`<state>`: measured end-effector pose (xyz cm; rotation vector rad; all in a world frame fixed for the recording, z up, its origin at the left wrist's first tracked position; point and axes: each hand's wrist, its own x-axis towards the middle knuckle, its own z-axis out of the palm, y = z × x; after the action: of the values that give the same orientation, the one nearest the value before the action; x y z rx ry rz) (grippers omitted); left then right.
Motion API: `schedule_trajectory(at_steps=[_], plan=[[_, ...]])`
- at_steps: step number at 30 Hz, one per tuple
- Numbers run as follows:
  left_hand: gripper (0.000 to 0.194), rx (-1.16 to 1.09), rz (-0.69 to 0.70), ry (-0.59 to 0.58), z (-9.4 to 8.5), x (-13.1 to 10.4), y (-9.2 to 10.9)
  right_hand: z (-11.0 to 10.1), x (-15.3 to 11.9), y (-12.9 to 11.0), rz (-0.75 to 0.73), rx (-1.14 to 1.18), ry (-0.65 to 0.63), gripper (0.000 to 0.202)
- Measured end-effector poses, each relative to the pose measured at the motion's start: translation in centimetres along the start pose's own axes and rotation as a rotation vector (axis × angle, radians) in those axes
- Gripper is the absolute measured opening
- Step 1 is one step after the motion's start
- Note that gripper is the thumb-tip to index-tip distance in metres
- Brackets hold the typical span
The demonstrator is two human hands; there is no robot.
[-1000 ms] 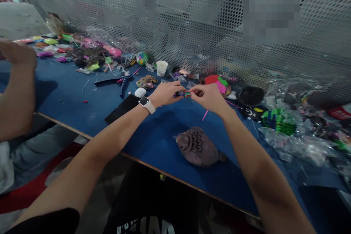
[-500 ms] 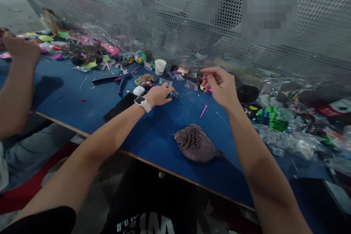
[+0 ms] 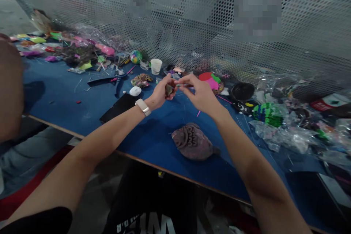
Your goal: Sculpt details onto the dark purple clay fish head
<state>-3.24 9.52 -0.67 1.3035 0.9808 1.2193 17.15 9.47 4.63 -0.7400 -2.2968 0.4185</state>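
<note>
My left hand (image 3: 161,93), with a pale watch strap at the wrist, is closed around a small mottled clay lump (image 3: 169,90). Close beside it, my right hand (image 3: 196,89) has thumb and fingertips pinched together at the lump; whatever lies between them is too small to name. Nearer the table's front edge, a grey-purple clay fish shape (image 3: 193,142) with raised wavy ridges lies flat. A pink tool (image 3: 198,113) rests just beyond it, partly hidden by my right hand.
A white cup (image 3: 156,66), a multicoloured clump (image 3: 141,80), a white case (image 3: 135,91) and a black flat object (image 3: 120,108) lie at the left. Plastic bags (image 3: 285,135) and a green-blue ball (image 3: 268,114) sit at the right. Another person's arm (image 3: 10,91) is at far left.
My left hand has lifted and turned with the lump in it. My right hand has moved left to meet it, uncovering red, pink and green pieces behind. The other person's arm has shifted left.
</note>
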Motion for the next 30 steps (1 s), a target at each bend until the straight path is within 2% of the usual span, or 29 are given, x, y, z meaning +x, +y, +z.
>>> schedule_trajectory(at_steps=[3, 6, 8, 13, 16, 19, 22, 26, 28, 30], plan=[[0.080, -0.177, -0.081, -0.028, 1.8, -1.2, 0.1, 1.6, 0.0, 0.1, -0.089, -0.102, 0.015, 0.007], [0.062, -0.296, -0.126, -0.022, 2.6, -1.8, 0.0, 2.6, 0.0, 0.3, -0.089, -0.130, 0.034, 0.010], [0.055, -0.297, -0.110, -0.009, 2.8, -1.9, -0.1, 2.7, 0.1, 0.3, -0.058, -0.108, 0.021, 0.012], [0.058, -0.059, 0.061, -0.003, 3.1, -1.9, -0.6, 2.2, 0.3, 0.3, 0.030, 0.074, 0.032, 0.010], [0.045, 0.070, 0.116, 0.017, 3.2, -2.2, -1.0, 2.3, 0.0, 0.4, 0.048, 0.072, 0.062, 0.031], [0.048, 0.305, 0.228, 0.003, 2.8, -2.3, -1.5, 2.8, -0.2, 0.7, 0.053, 0.028, 0.110, 0.049], [0.063, 0.434, 0.349, 0.010, 2.4, -2.1, -2.1, 3.3, -0.3, 1.0, 0.051, -0.036, 0.069, 0.038], [0.074, 0.402, 0.308, -0.012, 2.6, -1.5, -2.9, 3.3, -0.5, 0.7, 0.062, -0.053, 0.015, 0.020], [0.075, 0.431, 0.317, -0.020, 2.8, -1.6, -2.4, 2.7, -1.0, 0.4, 0.096, -0.045, 0.050, 0.014], [0.069, 0.480, 0.372, 0.006, 2.9, -2.5, -0.9, 1.6, -2.1, 0.4, 0.170, -0.002, 0.125, 0.014]])
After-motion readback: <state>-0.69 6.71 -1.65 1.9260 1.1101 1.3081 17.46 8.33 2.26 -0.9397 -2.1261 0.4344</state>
